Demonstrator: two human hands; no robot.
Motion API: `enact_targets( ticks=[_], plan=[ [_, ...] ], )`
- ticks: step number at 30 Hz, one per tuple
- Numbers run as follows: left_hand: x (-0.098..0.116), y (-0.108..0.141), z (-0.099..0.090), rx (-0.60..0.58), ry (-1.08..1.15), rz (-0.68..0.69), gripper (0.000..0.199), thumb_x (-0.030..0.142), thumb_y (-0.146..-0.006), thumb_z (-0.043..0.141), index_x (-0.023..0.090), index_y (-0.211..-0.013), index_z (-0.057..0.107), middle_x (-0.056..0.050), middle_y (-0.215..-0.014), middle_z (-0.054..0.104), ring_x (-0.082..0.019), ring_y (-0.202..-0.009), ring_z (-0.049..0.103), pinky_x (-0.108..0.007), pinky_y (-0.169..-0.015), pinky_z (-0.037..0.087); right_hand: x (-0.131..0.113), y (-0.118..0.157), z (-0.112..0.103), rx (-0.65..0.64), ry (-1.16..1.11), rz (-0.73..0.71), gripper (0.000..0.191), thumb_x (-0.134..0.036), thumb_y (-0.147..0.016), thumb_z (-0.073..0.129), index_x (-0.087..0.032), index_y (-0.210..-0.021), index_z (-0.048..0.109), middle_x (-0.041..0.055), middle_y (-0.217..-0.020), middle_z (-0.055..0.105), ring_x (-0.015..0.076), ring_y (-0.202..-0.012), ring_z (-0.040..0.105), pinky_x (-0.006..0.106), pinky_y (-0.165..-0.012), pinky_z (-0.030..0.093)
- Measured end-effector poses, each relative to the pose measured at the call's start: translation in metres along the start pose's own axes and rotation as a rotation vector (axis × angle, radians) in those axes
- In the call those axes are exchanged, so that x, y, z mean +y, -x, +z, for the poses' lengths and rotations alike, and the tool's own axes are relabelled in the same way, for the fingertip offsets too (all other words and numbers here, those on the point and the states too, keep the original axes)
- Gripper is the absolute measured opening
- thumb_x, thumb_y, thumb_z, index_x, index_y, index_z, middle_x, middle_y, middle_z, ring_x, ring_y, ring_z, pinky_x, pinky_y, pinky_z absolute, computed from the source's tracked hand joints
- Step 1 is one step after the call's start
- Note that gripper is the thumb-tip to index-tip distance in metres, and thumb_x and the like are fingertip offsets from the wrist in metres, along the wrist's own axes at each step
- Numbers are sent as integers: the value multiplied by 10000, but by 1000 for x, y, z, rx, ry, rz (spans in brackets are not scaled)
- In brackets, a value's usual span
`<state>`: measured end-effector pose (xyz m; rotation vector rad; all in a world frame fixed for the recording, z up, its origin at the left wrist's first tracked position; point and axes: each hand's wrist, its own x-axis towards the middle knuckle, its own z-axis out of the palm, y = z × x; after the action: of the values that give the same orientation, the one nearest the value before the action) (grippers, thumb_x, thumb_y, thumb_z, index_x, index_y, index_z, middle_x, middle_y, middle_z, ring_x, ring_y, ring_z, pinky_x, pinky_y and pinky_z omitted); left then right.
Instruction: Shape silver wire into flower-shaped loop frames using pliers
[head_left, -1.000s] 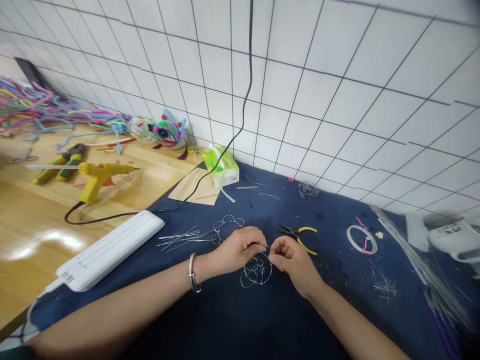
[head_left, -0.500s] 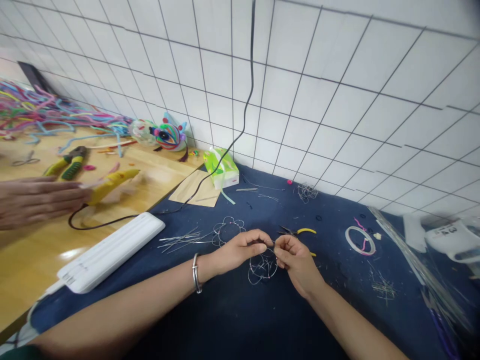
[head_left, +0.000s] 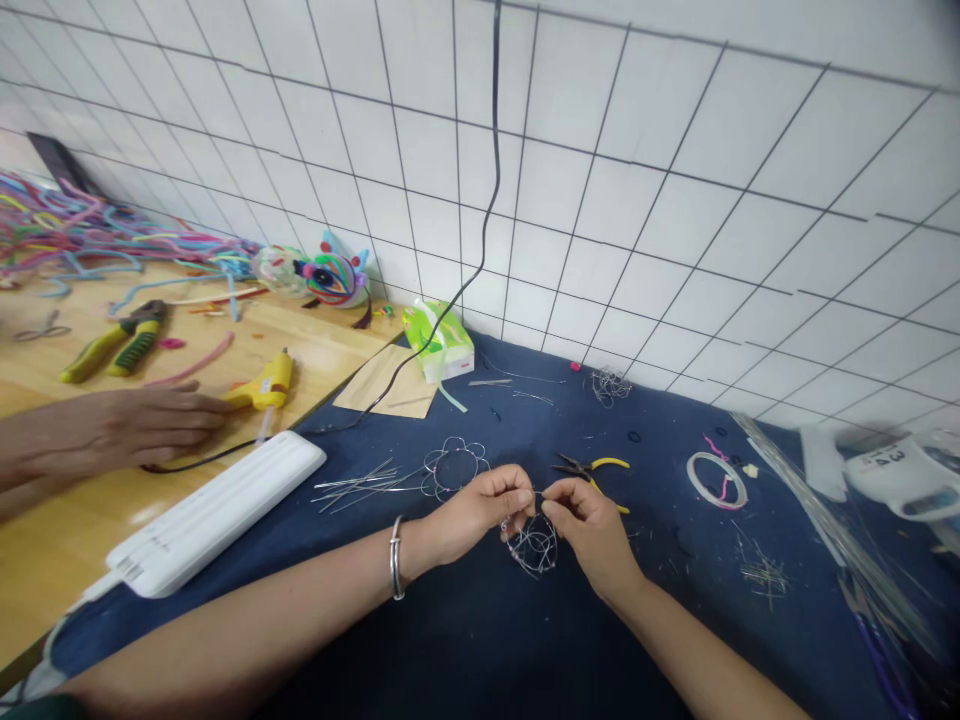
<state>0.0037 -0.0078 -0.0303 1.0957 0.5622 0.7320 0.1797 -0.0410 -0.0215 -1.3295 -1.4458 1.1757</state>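
Observation:
Between my hands hangs a wire ornament [head_left: 534,550], a round tangle of thin silvery loops with small pinkish beads. My left hand [head_left: 484,510], with a silver bangle at the wrist, pinches the wire at its top. The fingertips of my right hand [head_left: 592,520] are closed on the same wire, a short gap to the right. A flower-shaped wire frame [head_left: 455,467] lies on the dark blue cloth beyond my left hand. Pliers with yellow handles [head_left: 592,468] rest just behind my right hand.
At left, another person's hand [head_left: 157,425] touches a yellow glue gun [head_left: 274,380] on the wooden table. A white power strip [head_left: 217,515] lies near my left forearm. Straight wires [head_left: 367,485], a tape roll [head_left: 716,481] and a long wire bundle [head_left: 832,520] lie around.
My hands have shifted slightly and the wire ornament has turned beneath them. The other person's hand has moved right, and the glue gun now stands tilted nearer the power strip.

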Motion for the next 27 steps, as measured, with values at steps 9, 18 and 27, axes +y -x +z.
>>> enact_targets(
  ticks=[9, 18, 27],
  plan=[
    [-2, -1, 3, 56, -90, -26, 192, 313, -826, 530, 130, -781, 495, -2, -721, 516, -75, -575, 472, -214, -538, 395, -3, 3, 1, 94, 420, -262, 79, -175, -792, 512, -195, -786, 588, 0, -713, 559, 135, -664, 510, 262, -647, 401],
    [1, -1, 0, 35, -168, -6, 187, 310, -831, 521, 126, -795, 520, -3, -720, 526, -82, -613, 478, -230, -607, 397, -3, 1, -3, 38, 468, -359, 96, -167, -812, 494, -204, -795, 581, 6, -752, 568, 138, -724, 530, 262, -703, 413],
    [11, 2, -1, 169, -265, 114, 173, 300, -851, 494, 136, -801, 521, -10, -744, 544, -114, -721, 505, -261, -708, 403, -14, 1, -13, 71, 339, -175, 150, -281, -840, 480, -226, -910, 600, 2, -836, 608, 135, -737, 548, 253, -683, 428]
  ],
)
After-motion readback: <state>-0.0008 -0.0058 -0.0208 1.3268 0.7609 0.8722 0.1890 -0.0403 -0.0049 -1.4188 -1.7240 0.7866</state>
